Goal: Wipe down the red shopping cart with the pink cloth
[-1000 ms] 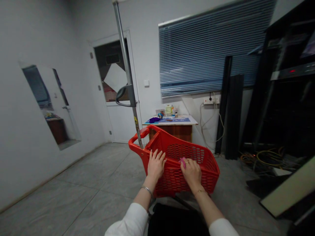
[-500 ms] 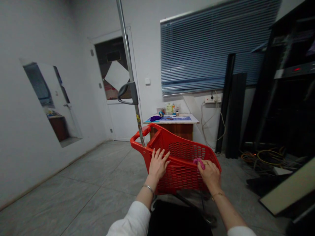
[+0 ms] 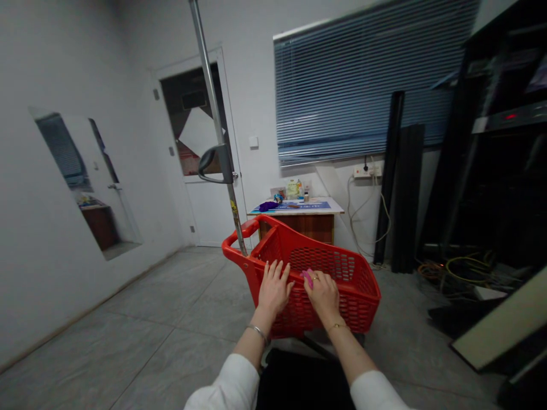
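Left hand [image 3: 274, 289] open, flat on the near rim of the red plastic shopping cart [image 3: 359, 290]. Right hand [image 3: 322, 295]: grip closed on a pink cloth [image 3: 306, 278], pressed against the cart's mesh. Steel pole [image 3: 212, 114] rises from the cart's far corner. Beyond it, a table [image 3: 294, 223] with bottles [image 3: 293, 189] and a purple item [image 3: 268, 206]. Black panels [image 3: 395, 182] lean on the wall at right; yellow cables [image 3: 464, 267] lie on the floor [image 3: 128, 341].

Since 0.5 s ago | right hand [image 3: 322, 296]: moved left across the near side of the red plastic shopping basket [image 3: 363, 296], now nearer left hand [image 3: 274, 290] | pink cloth [image 3: 307, 278]: moved left with right hand, still at its fingertips
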{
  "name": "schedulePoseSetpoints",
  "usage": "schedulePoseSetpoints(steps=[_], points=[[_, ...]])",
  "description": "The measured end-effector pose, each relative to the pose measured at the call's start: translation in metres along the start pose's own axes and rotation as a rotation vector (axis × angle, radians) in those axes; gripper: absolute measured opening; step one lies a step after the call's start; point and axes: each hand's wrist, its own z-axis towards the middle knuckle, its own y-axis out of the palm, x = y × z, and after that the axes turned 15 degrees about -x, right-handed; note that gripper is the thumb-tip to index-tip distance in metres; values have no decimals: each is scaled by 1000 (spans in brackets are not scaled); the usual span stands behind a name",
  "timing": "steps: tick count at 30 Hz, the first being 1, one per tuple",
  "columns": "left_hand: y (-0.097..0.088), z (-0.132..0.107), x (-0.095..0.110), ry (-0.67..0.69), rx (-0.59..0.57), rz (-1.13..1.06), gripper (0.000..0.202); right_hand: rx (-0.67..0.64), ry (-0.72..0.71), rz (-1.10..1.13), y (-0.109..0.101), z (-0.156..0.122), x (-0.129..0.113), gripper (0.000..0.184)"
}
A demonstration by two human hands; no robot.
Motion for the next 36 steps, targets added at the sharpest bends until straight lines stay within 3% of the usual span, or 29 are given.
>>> schedulePoseSetpoints(steps=[8, 11, 14, 21, 24, 26, 29, 33, 36], points=[[-1, 3, -2, -1, 5, -8, 44, 43, 65, -72, -7, -22, 73, 27], [-1, 3, 3, -13, 10, -16, 44, 99, 124, -96, -8, -28, 85, 26], [0, 3, 7, -8, 5, -22, 48, 110, 160, -120, -6, -25, 75, 27], [5, 5, 9, 15, -27, -22, 48, 11, 35, -45, 2, 2, -2, 27], [6, 5, 6, 17, -40, -7, 49, -3, 3, -29, 2, 6, -13, 26], [6, 5, 3, 19, -42, -2, 48, -16, -22, -32, 0, 2, -3, 27], [7, 6, 0, 31, -31, -2, 47, -18, -17, -62, -5, -9, 29, 27], [7, 7, 1, 35, -13, -15, 45, 11, 47, -105, -10, -27, 80, 27], [7, 7, 3, 25, -6, -28, 44, 47, 110, -124, -11, -34, 101, 28]])
